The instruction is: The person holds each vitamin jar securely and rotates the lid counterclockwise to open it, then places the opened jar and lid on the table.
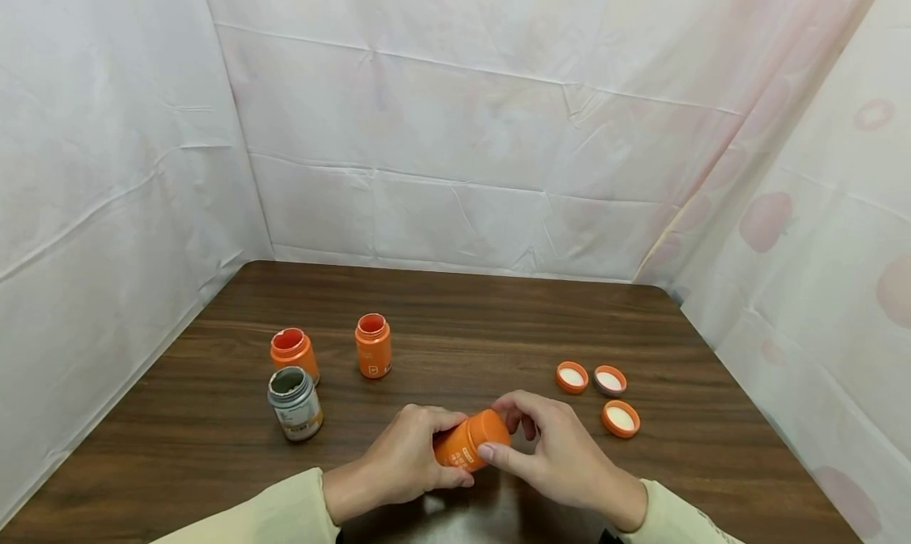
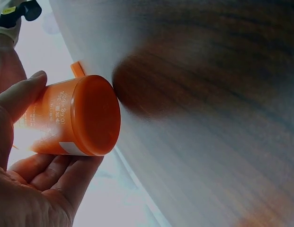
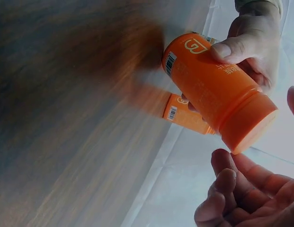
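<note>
My left hand point(image 1: 416, 453) grips an orange bottle point(image 1: 459, 449) round its body, thumb on one side and fingers on the other. The bottle is tilted, its orange cap point(image 3: 248, 123) on and turned toward the right hand. Its round base point(image 2: 100, 116) is close to the dark tabletop in the left wrist view. My right hand point(image 1: 558, 449) is spread loosely around the cap. In the right wrist view its fingertips point(image 3: 223, 158) are right at the cap's lower edge, while the thumb stands apart from the cap.
On the left of the wooden table point(image 1: 455, 299) stand two uncapped orange bottles point(image 1: 373, 346) and an uncapped grey bottle point(image 1: 295, 406). Three loose caps point(image 1: 621, 419) lie to the right, white insides up. White sheeting point(image 1: 455, 133) hangs behind and at both sides.
</note>
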Available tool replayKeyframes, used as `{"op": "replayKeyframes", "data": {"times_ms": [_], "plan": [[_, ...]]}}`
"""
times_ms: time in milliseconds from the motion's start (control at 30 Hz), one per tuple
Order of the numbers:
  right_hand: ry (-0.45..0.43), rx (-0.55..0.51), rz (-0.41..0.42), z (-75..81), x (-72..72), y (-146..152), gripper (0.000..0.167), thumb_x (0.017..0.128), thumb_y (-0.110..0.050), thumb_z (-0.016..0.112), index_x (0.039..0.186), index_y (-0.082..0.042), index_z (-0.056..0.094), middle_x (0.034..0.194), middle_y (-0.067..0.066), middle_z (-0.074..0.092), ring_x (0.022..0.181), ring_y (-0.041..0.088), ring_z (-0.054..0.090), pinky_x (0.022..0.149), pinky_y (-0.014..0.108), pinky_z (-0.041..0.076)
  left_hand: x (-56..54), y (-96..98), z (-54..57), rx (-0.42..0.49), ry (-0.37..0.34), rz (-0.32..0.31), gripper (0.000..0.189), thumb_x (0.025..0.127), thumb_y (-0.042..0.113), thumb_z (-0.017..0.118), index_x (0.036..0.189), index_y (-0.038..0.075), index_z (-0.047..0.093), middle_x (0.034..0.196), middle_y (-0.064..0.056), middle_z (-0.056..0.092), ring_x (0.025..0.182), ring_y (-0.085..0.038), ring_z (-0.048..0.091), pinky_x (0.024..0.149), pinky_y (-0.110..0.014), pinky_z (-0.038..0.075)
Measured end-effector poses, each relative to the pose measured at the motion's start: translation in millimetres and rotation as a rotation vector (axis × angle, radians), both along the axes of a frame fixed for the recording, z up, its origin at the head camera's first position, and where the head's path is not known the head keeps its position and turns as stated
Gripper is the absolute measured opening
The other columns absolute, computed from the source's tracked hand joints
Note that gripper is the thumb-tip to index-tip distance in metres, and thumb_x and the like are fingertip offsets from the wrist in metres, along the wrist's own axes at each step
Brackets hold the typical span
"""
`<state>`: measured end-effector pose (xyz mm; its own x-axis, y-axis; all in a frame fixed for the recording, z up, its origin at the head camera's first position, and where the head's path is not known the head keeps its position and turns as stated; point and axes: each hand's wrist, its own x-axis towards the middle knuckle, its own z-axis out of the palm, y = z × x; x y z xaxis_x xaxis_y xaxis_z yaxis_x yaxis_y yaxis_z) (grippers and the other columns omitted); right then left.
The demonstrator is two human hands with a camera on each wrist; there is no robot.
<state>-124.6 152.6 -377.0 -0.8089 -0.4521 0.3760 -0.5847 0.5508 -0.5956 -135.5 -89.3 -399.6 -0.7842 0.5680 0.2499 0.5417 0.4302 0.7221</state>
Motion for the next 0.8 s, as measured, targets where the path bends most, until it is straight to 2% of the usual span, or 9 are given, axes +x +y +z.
{"op": "replayKeyframes", "data": {"times_ms": [133,333,533,800], "plan": [[-0.073,0.007,-0.027,1.7,-0.3,-2.0,0.032,0.087,-0.051,0.079,0.106,-0.027,0.068,0.079,-0.016,0.062,0.058,0.005,0.047,0.051,0.02,0.04,-0.1,0.0,0.1,-0.001,-0.004,0.002,0.045,0.072,0.021,0.096,0.112,0.022,0.076,0.097,0.015,0.071,0.083,0.002,0.062,0.074,-0.021,0.053],[-0.111,0.006,-0.03,1.8,-0.7,-2.5,0.031,0.088,-0.05,0.079,0.105,-0.027,0.067,0.079,-0.017,0.063,0.058,0.005,0.048,0.051,0.02,0.041,0.1,0.1,-0.3,0.006,-0.006,0.001,0.046,0.072,0.021,0.096,0.113,0.022,0.076,0.098,0.015,0.071,0.084,0.001,0.062,0.075,-0.021,0.053],[-0.028,-0.001,0.037,0.2,-0.7,0.1,0.032,0.089,-0.043,0.08,0.113,-0.026,0.067,0.09,-0.017,0.063,0.071,0.004,0.051,0.06,0.025,0.047,0.2,-0.4,-1.0,0.005,-0.004,0.0,0.046,0.072,0.021,0.096,0.113,0.022,0.075,0.099,0.015,0.071,0.085,0.002,0.062,0.075,-0.021,0.053],[0.085,-0.051,0.172,1.1,-1.9,4.3,0.047,0.084,-0.018,0.086,0.126,-0.02,0.066,0.099,-0.013,0.061,0.078,0.004,0.05,0.061,0.026,0.048,-0.2,-0.6,-1.3,-0.001,0.009,-0.003,0.045,0.072,0.021,0.096,0.112,0.023,0.075,0.098,0.016,0.07,0.084,0.002,0.062,0.075,-0.021,0.053]]}}
